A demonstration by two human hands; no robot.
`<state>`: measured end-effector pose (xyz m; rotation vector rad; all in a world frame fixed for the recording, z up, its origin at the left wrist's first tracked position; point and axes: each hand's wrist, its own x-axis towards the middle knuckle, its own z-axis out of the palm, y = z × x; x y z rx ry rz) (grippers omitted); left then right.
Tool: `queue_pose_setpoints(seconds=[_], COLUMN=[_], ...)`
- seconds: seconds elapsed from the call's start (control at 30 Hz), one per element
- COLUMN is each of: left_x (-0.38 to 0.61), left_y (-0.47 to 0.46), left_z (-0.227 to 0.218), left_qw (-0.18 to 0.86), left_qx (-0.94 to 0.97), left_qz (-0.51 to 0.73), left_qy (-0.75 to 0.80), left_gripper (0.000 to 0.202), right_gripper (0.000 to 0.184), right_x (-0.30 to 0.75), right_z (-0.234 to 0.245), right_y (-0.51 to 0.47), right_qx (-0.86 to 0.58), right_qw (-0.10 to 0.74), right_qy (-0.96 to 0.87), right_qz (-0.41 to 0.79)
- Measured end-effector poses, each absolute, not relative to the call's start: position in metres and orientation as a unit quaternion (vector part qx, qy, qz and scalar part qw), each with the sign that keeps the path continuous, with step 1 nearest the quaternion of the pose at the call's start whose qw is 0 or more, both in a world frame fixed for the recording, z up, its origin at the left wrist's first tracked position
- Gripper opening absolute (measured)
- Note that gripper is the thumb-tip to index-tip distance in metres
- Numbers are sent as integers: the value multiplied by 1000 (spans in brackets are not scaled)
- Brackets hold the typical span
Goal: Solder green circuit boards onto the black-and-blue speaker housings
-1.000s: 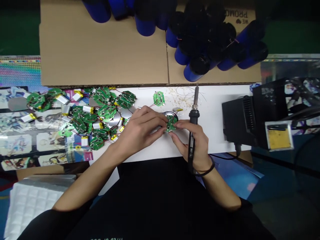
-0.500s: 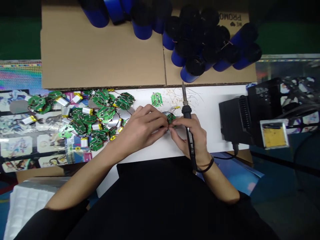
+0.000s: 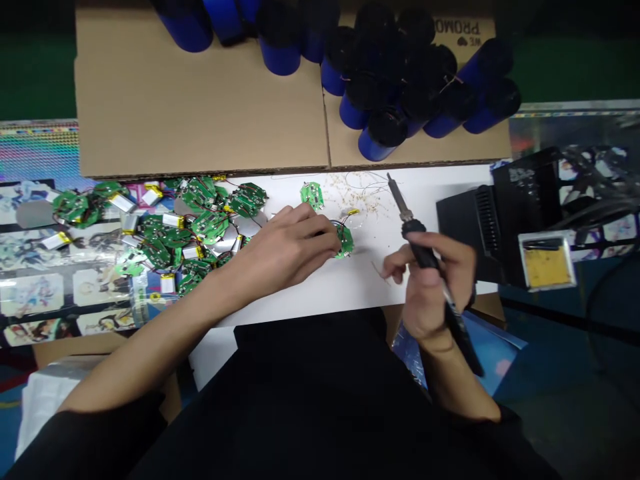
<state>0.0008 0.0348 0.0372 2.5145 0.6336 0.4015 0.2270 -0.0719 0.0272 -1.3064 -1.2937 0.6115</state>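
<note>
A round green circuit board (image 3: pixel 344 240) lies on the white sheet just beyond the fingertips (image 3: pixel 334 244) of the left hand (image 3: pixel 285 252), touching them; whether it is gripped or only steadied cannot be told. Being round, it shows no long axis. A soldering iron (image 3: pixel 421 241) is gripped in the closed right hand (image 3: pixel 431 283), its long axis slanting up and leftward, the tip held clear of the board. Soldering is judged to be in hand; the tip would need bringing to the board's joints.

Right hand (image 3: pixel 430 280) off the circuit board (image 3: pixel 344 240), soldering iron (image 3: pixel 420 241) apparently lifted, moved rightward
</note>
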Motion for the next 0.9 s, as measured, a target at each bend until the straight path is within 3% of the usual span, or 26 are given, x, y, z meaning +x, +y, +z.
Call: queue_pose_setpoints(seconds=[0.07,0.13,0.2,0.37,0.9], left_x=[1,2,3,5,5], left_y=[38,39,40,41,40], left_z=[38,38,38,39,41], left_qw=[247,238,233,229,186], left_qx=[932,935,937,938,950], left_qz=[141,139,136,135,125], left_qy=[225,223,223,221,216], left_gripper=[26,25,25,25,24], right_gripper=[36,29,22,23,27], right_x=[232,238,244,246,245], right_z=[33,37,39,36,26], right_y=[-81,-91,-101,-117,-121], right_qx=[-554,-548,-535,-513,-532], right_qw=[609,611,589,503,417], right_qy=[-496,-499,-550,-685,-732], right_qz=[278,279,252,121,89])
